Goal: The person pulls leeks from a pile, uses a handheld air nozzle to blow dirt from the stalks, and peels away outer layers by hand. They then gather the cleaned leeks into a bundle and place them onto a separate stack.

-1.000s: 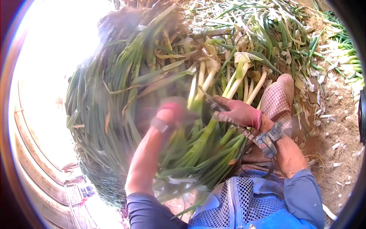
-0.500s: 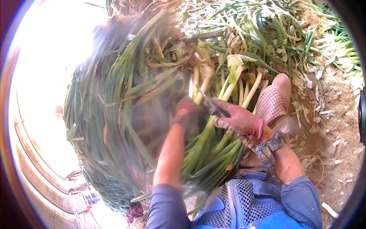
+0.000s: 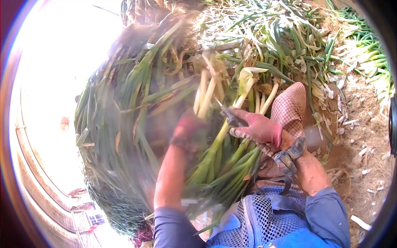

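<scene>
My left hand, in a red glove, is smeared by motion. It is closed around the stalks of a few green onions, with their pale stems and roots pointing up and away. My right hand, in a dirty pinkish-red glove, grips a small knife whose thin blade points up and to the left. Below that hand, more green onions lie across my lap, white ends away from me and leaves towards me. The right palm and fingers hide part of these stalks.
A large heap of green onions rises at the left. Stripped leaves pile up ahead. Trimmed onions lie at the far right, beyond root scraps on the ground. My knee in checked cloth stands beside the right hand.
My left hand has moved left and slightly down, and the pale stems in it shifted left too. My right hand stays almost in place with the knife.
</scene>
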Demonstrator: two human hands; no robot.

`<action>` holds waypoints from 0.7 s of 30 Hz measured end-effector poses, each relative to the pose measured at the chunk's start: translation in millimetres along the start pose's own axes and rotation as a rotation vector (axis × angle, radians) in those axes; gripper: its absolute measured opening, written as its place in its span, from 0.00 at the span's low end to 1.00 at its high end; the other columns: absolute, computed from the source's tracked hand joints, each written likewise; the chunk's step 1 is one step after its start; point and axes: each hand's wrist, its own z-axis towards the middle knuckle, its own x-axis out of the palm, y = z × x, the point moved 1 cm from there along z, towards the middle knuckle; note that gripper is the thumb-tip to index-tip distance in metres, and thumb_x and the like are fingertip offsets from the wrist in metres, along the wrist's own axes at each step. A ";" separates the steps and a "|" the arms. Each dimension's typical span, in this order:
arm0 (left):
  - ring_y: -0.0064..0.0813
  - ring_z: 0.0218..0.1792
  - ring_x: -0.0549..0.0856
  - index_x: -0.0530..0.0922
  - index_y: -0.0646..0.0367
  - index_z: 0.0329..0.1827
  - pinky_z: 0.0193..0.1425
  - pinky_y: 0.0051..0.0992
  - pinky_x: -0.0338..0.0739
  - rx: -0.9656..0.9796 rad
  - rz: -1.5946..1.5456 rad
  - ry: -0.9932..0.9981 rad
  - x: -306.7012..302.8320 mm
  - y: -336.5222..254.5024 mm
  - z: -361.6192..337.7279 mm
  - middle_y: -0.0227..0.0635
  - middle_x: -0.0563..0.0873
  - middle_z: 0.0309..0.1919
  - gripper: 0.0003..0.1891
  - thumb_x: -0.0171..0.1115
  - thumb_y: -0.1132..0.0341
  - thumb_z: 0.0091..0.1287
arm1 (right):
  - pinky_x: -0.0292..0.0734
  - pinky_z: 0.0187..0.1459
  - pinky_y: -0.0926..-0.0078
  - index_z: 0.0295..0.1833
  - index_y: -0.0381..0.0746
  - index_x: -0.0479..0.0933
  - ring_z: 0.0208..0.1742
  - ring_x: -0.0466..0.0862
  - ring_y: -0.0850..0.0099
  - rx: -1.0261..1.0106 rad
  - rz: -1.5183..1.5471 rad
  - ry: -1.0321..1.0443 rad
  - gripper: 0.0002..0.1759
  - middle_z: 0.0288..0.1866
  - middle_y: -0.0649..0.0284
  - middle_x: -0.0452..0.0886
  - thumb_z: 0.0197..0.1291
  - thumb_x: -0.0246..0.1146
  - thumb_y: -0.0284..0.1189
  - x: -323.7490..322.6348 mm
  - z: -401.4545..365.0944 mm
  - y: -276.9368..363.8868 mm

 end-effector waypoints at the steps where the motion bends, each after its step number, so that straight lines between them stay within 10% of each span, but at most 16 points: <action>1: 0.38 0.43 0.93 0.86 0.64 0.59 0.53 0.38 0.88 0.005 -0.082 -0.026 -4.0 2.3 -7.0 0.44 0.94 0.45 0.36 0.89 0.61 0.43 | 0.77 0.71 0.62 0.88 0.42 0.61 0.68 0.86 0.49 0.025 0.004 0.010 0.47 0.70 0.42 0.84 0.71 0.68 0.49 -0.8 -4.6 21.4; 10: 0.35 0.48 0.91 0.80 0.63 0.66 0.58 0.36 0.86 0.064 -0.444 -0.056 -26.8 14.0 -90.9 0.41 0.92 0.49 0.40 0.88 0.66 0.47 | 0.84 0.51 0.61 0.92 0.51 0.54 0.42 0.89 0.61 0.014 -0.223 -0.064 0.52 0.41 0.53 0.89 0.70 0.67 0.54 -10.3 -28.1 70.3; 12: 0.34 0.47 0.90 0.80 0.63 0.66 0.58 0.35 0.86 0.060 -0.539 -0.035 -32.8 15.6 -112.7 0.41 0.92 0.49 0.40 0.88 0.66 0.47 | 0.78 0.72 0.66 0.92 0.53 0.56 0.68 0.86 0.60 0.411 -0.328 -0.101 0.49 0.69 0.51 0.85 0.71 0.69 0.45 -36.2 -51.3 98.7; 16: 0.30 0.49 0.89 0.79 0.63 0.68 0.58 0.32 0.85 0.045 -0.604 -0.062 -30.3 37.4 -126.2 0.40 0.91 0.50 0.42 0.88 0.68 0.47 | 0.87 0.54 0.58 0.90 0.52 0.59 0.48 0.89 0.60 0.581 -0.745 -0.310 0.48 0.47 0.51 0.87 0.70 0.65 0.54 -73.7 -105.2 58.7; 19: 0.28 0.50 0.88 0.78 0.65 0.69 0.57 0.31 0.85 0.146 -0.388 -0.139 -21.0 61.6 -116.0 0.37 0.90 0.51 0.43 0.88 0.70 0.47 | 0.85 0.59 0.54 0.85 0.46 0.69 0.54 0.89 0.54 0.220 -1.149 -0.642 0.40 0.54 0.47 0.88 0.73 0.62 0.52 -70.7 -120.4 31.3; 21: 0.26 0.50 0.87 0.77 0.66 0.70 0.57 0.29 0.85 0.148 -0.662 -0.069 -19.9 59.9 -122.0 0.36 0.90 0.52 0.43 0.87 0.72 0.47 | 0.84 0.62 0.53 0.81 0.42 0.73 0.57 0.89 0.51 0.238 -0.926 -0.501 0.37 0.58 0.45 0.87 0.74 0.61 0.51 -48.8 -96.5 55.3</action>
